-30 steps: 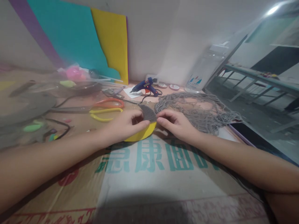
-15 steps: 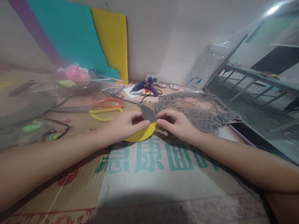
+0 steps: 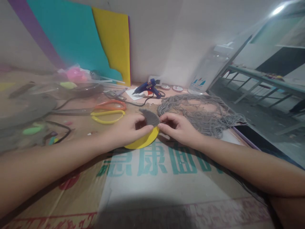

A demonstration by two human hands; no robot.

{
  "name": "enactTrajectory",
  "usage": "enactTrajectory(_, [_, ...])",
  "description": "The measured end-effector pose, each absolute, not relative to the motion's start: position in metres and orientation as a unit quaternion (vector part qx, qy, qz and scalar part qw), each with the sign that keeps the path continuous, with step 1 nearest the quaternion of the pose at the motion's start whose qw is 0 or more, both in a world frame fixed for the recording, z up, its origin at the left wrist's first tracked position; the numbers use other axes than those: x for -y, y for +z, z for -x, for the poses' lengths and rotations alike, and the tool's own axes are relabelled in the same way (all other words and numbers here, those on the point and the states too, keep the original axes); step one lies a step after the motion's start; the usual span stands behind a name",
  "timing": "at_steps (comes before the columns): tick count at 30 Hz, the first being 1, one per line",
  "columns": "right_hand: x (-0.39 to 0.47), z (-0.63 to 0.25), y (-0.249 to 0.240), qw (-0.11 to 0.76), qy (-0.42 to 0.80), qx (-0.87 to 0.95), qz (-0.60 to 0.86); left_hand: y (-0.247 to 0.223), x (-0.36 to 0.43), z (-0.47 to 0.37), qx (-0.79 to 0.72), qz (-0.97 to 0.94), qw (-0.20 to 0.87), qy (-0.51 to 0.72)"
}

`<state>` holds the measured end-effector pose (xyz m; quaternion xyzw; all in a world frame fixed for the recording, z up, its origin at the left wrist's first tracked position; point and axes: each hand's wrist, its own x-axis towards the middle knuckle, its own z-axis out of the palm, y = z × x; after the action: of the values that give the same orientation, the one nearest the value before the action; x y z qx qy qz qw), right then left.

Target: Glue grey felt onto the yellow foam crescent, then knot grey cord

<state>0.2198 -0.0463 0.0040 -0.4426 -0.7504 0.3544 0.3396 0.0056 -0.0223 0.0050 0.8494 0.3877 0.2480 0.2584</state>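
Observation:
Low over the cardboard, a yellow rounded sheet [image 3: 144, 142] is partly covered by tight rows of grey yarn [image 3: 151, 118]. My left hand [image 3: 134, 126] grips the sheet, its thumb along the boundary between yarn and bare yellow. At the piece's right edge, my right hand [image 3: 175, 126] is closed in a pinch, thumb and forefinger touching the end of the rows. The strand between these fingertips is too small to make out clearly. A loose heap of grey yarn [image 3: 202, 111] lies just beyond my right hand.
Scissors [image 3: 108, 117] with yellow and orange handles lie left of my hands. A blue glue gun [image 3: 149, 88] stands at the back, near a clear bottle [image 3: 206, 70]. A dark phone-like slab [image 3: 257, 140] lies right. Coloured sheets [image 3: 114, 41] lean against the wall.
The yellow piece has tilted and shifted slightly down and left, showing more of its bare lower part. Both hands keep nearly the same place, fingertips pressed at the yarn's edge.

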Motion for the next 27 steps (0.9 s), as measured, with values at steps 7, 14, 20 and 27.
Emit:
enactTrajectory(7, [0.0452,-0.2204,0.005,0.346,0.352,0.751,0.438,0.0047,0.0215,-0.0047,-0.391,-0.841,0.275,0.252])
enactTrajectory(14, [0.0449,-0.2215,0.0044,0.333,0.345,0.757,0.444,0.0041,0.0194,-0.0041,-0.4,-0.839,0.268,0.254])
enactTrajectory(20, [0.0429,-0.2214,0.0024,0.352,0.351,0.744,0.446,0.0031,0.0198,-0.0042,-0.384,-0.849,0.26,0.256])
enactTrajectory(27, [0.0423,-0.2214,0.0028,0.358,0.388,0.725,0.443,0.0045,0.0219,-0.0048,-0.387,-0.852,0.233,0.265])
